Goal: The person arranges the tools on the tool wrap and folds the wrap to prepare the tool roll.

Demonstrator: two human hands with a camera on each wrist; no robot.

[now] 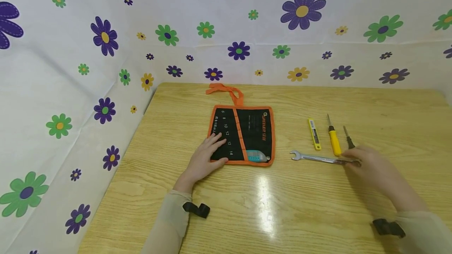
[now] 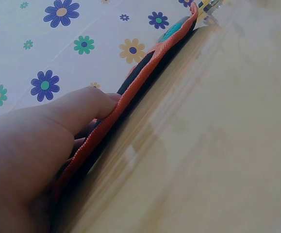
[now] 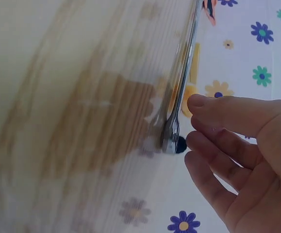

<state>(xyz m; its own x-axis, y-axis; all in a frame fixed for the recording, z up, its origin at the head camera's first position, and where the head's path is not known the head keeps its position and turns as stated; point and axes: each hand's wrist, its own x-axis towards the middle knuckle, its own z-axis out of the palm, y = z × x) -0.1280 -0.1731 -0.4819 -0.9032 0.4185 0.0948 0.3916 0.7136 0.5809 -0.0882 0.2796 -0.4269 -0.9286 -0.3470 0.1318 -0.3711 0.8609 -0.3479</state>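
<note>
A black tool pouch (image 1: 254,128) with orange edging lies flat on the table, numbers printed down its left side. My left hand (image 1: 208,154) rests on its left part, fingers spread out; the left wrist view shows the thumb (image 2: 94,107) on the orange edge. A teal-and-grey object (image 1: 256,156) shows at the pouch's lower right corner. To the right lies a silver combination wrench (image 1: 314,158), its fork end towards the pouch. At its ring end is my right hand (image 1: 370,166), blurred; in the right wrist view its loosely bent fingers (image 3: 218,160) stand just beside the wrench.
Behind the wrench lie a yellow box-cutter-like tool (image 1: 314,134), a yellow-handled screwdriver (image 1: 333,140) and a dark-handled screwdriver (image 1: 349,138). An orange tie strap (image 1: 229,89) trails from the pouch's back edge. Flower-patterned cloth (image 1: 265,22) hangs behind and left of the wooden table (image 1: 233,214).
</note>
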